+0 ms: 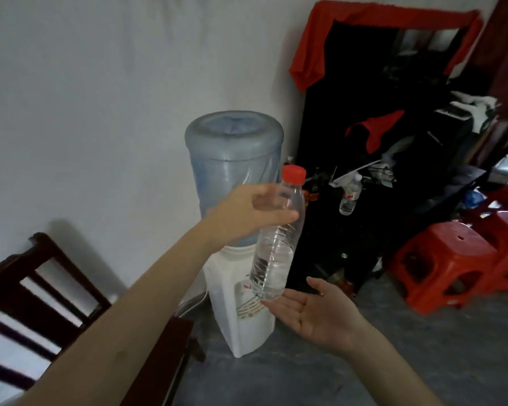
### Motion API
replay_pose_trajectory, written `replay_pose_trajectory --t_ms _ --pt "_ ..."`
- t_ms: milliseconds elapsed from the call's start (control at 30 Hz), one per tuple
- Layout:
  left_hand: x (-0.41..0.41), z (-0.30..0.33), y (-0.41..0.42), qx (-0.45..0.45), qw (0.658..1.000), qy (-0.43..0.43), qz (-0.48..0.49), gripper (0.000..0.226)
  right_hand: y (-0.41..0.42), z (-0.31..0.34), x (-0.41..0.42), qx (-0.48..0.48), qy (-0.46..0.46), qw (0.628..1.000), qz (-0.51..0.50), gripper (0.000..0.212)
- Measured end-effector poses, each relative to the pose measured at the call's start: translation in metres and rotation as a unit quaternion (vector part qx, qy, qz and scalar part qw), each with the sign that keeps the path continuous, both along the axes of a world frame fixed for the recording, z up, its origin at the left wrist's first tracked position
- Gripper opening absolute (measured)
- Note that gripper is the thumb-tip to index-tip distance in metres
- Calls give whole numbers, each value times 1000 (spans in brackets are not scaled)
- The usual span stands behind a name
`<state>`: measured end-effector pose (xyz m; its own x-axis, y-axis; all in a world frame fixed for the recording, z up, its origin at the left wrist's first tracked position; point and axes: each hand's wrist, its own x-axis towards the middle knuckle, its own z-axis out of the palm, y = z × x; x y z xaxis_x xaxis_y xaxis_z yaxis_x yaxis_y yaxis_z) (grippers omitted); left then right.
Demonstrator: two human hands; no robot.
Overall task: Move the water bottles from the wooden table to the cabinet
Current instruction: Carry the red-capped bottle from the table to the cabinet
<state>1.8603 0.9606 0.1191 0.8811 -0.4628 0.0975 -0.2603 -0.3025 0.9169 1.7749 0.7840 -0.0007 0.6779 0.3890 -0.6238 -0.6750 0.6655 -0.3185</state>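
Here the left hand (247,212) was wrapped around the upper part of a clear bottle (276,244), fingers curled around the far side and thumb across the near side, just under the shoulder. The bottle hung in the air in front of the dispenser (241,315), carried by nothing but that hand. Its long axis ran nearly upright, leaning a little: the red cap (294,173) pointed up and slightly right, the base down and slightly left. Water filled most of it.

The right hand (314,309) lay open, palm up, fingers spread and relaxed, grasping nothing; its fingertips were just beside the bottle's base, and whether they touched it could not be told.

Behind stood the dark cabinet (320,142), its upper edge draped with red cloth (314,54). A second small bottle (349,197) stood tilted on a shelf there, blurred. The shelf contents were too dark and cluttered to sort out. Red stools (446,259) sat at the right, partly cut off by the frame. A dark chair (41,294) at lower left was blurred and cropped. The wooden table was not clearly visible.
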Motion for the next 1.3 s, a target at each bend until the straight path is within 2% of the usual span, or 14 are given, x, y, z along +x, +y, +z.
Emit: replay_pose_trajectory --t_ms 100,333,733,1033,1300 --pt "37 -7 -21 -4 999 19 -33 42 -17 -10 27 7 13 999 -47 65" --pt "119 -31 -82 32 996 20 -85 35 -74 -29 93 8 27 996 -89 62" --pt "267 -100 -196 104 990 4 -97 55 -199 -97 246 -37 114 979 -164 55" --pt "331 -185 -236 116 986 64 -98 51 -231 -166 311 -55 193 964 -175 56" --pt "343 -267 -263 138 974 136 -120 54 -244 -234 333 -77 256 939 -215 59"
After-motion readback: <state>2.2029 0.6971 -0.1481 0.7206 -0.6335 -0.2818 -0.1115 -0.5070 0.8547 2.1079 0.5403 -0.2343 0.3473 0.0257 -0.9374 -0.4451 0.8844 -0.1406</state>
